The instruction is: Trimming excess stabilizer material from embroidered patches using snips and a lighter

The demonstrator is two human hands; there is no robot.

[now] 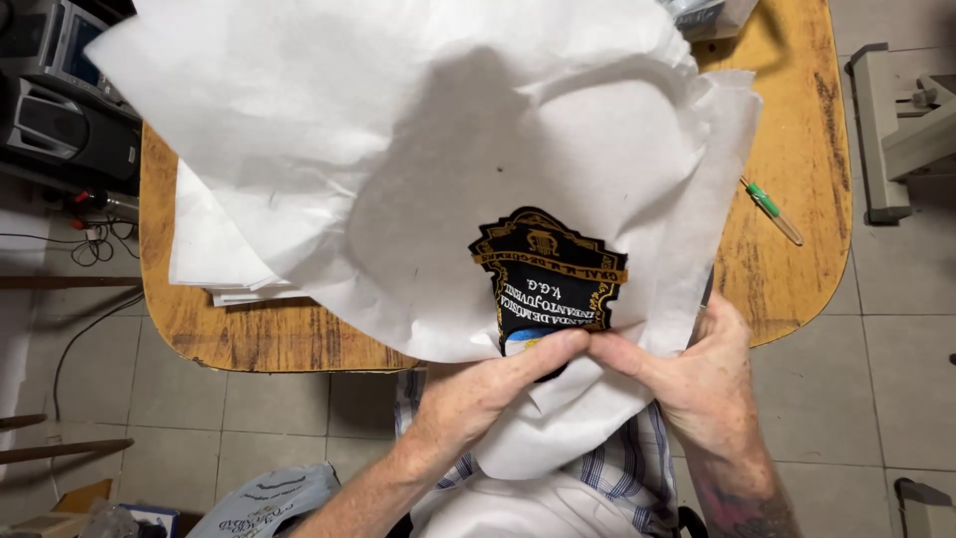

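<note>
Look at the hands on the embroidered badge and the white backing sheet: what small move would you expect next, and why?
Probably a gentle pull to peel the white backing sheet further from the black and gold badge. Both the left hand and the right hand pinch at the badge's lower tip, where badge and sheet meet, and the sheet is lifted off the wooden table.
</note>
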